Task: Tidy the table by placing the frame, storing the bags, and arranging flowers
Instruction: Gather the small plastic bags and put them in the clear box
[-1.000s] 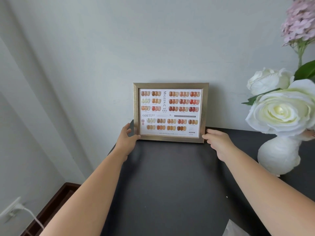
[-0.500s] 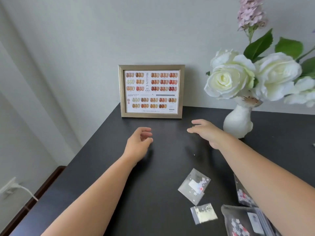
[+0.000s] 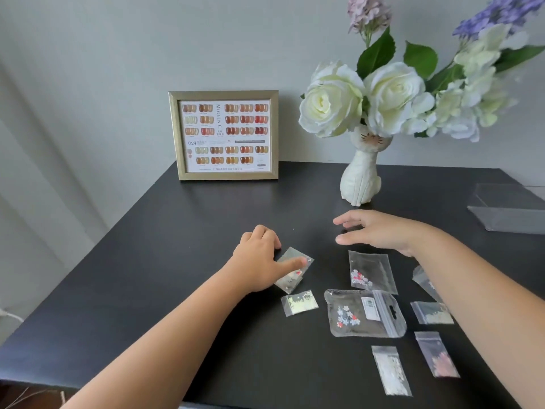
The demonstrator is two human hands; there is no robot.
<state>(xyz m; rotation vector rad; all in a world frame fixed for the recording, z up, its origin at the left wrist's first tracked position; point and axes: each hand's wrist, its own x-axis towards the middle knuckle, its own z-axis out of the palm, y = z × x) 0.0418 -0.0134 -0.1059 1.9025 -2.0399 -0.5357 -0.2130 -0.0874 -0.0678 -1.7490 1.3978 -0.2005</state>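
Observation:
A gold picture frame [image 3: 224, 134] with a nail-colour chart stands upright at the back of the black table [image 3: 165, 237], leaning on the wall. My left hand [image 3: 258, 259] pinches a small clear bag [image 3: 296, 271], thumb on top and fingers curled at its far edge. My right hand [image 3: 380, 231] hovers open, fingers spread, in front of the white cat-shaped vase [image 3: 360, 180]. The vase holds white roses [image 3: 333, 106] and pale hydrangeas. Several more small clear bags lie near me, among them a larger zip bag [image 3: 364, 314] and a flowered bag [image 3: 370, 273].
A clear plastic box [image 3: 510, 208] sits at the table's right edge. Purple and pink flower sprigs [image 3: 368, 13] rise above the roses. The table's left edge drops off beside a pale wall; a cable [image 3: 8, 315] shows low at the left.
Both hands let go of the frame and drew back toward me. My left hand came down onto a small bag; my view tilted down, showing the bags.

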